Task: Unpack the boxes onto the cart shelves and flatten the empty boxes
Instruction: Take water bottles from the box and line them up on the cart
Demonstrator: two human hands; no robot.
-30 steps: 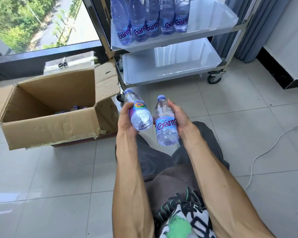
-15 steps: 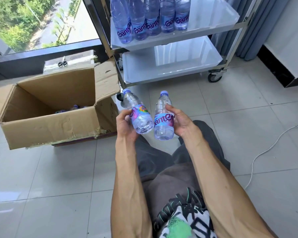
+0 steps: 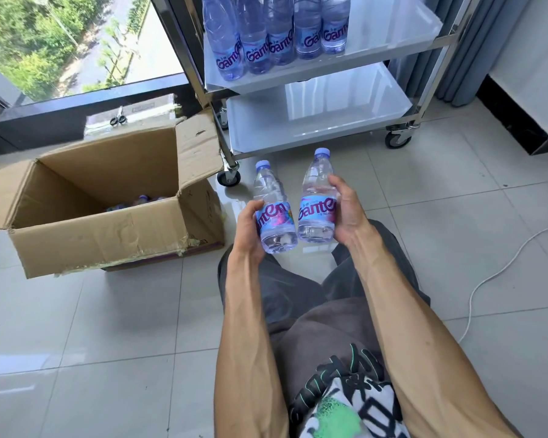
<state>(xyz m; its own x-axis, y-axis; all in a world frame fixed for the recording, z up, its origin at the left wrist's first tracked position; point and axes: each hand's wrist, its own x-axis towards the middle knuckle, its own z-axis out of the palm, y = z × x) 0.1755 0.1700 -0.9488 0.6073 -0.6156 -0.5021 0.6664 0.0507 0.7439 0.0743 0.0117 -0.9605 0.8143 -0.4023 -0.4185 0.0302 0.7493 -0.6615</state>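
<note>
Left hand (image 3: pixel 249 229) is gripping 1 bottle (image 3: pixel 274 210), right hand (image 3: pixel 345 213) gripping another (image 3: pixel 317 203), both hovering near the cart (image 3: pixel 323 74). 5 bottles (image 3: pixel 279 30) are already standing on a shelf. The box (image 3: pixel 108 200) is sitting open, unflattened, more bottles showing inside.

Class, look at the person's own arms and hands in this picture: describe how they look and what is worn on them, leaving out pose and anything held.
Both forearms are bare, with no sleeves in view. The left hand and right hand wear no gloves, and no rings, watch or wristbands show. Tendons and veins stand out along the forearms.
</note>
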